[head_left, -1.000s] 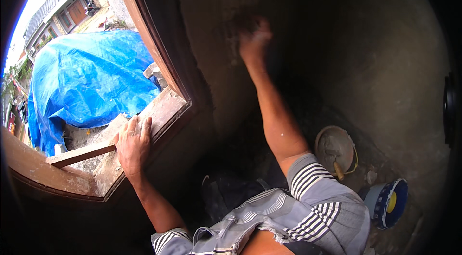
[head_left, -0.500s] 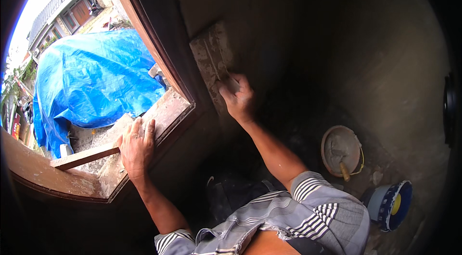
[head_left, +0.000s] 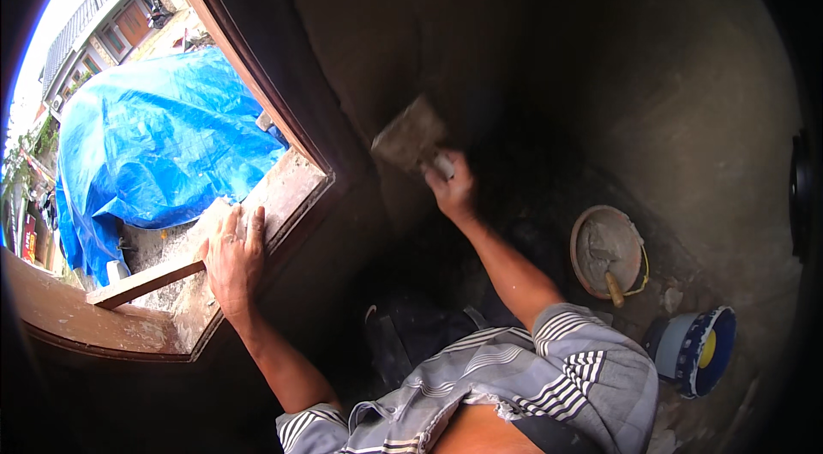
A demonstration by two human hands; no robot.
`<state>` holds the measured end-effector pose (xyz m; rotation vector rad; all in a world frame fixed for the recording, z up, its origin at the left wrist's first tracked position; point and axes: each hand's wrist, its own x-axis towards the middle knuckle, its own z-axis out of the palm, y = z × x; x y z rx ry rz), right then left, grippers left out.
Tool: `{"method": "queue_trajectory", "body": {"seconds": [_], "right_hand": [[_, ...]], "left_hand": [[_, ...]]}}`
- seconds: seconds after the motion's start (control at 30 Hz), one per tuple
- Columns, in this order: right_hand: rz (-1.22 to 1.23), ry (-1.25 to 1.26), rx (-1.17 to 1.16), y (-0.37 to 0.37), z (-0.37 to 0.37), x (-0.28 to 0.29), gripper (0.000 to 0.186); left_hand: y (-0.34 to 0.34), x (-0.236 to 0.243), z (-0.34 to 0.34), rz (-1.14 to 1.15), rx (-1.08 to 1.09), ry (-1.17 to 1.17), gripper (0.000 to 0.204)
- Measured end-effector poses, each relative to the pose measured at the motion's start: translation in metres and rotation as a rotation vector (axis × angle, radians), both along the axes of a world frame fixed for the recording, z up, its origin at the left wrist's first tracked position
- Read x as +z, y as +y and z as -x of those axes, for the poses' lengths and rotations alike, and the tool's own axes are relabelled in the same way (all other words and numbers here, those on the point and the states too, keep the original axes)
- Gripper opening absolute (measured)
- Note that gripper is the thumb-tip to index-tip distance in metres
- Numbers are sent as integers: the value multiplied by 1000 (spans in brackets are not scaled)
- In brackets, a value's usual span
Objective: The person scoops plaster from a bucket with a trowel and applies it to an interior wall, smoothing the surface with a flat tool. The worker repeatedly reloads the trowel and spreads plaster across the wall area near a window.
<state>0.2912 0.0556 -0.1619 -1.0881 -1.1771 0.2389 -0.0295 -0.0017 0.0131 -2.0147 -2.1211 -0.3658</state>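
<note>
My left hand (head_left: 231,252) rests on the paint-spattered wooden window sill (head_left: 296,180), fingers stretched across it beside a loose-looking wooden strip (head_left: 141,282). My right hand (head_left: 450,184) grips the handle of a flat, grey, plaster-smeared float (head_left: 411,128), its blade tilted near the dark wall right of the window frame (head_left: 219,30); whether the blade touches the wall I cannot tell. A round bucket (head_left: 591,252) low on the right holds grey material and a wooden-handled tool (head_left: 614,287). My body's lower part is mostly hidden by my shirt and shadow.
Beside that bucket lies a blue container (head_left: 703,351) on its side, yellow inside, near small rubble (head_left: 673,300). A plastered wall (head_left: 686,94) curves along the right. Outside the window, a blue tarp (head_left: 154,154) covers a heap; a house (head_left: 120,30) stands behind.
My right hand has come down from high on the wall; over the last half second it moved slightly right and lower, the float's blade changing its tilt. My left hand stays on the sill.
</note>
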Motion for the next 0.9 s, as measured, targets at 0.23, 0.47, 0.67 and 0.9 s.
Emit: {"method": "queue_trajectory", "body": {"seconds": [0.23, 0.47, 0.67, 0.9], "right_hand": [[-122, -254, -35, 34, 0, -20, 33], [-358, -313, -124, 61, -11, 133, 32], [-548, -412, -240, 106, -40, 301, 33], [-420, -238, -277, 133, -131, 344, 34]], "left_hand": [[0, 2, -4, -38, 4, -74, 60], [-6, -8, 8, -35, -122, 341, 33], [-2, -8, 10, 11, -82, 179, 36], [-5, 10, -8, -6, -45, -33, 56]]}}
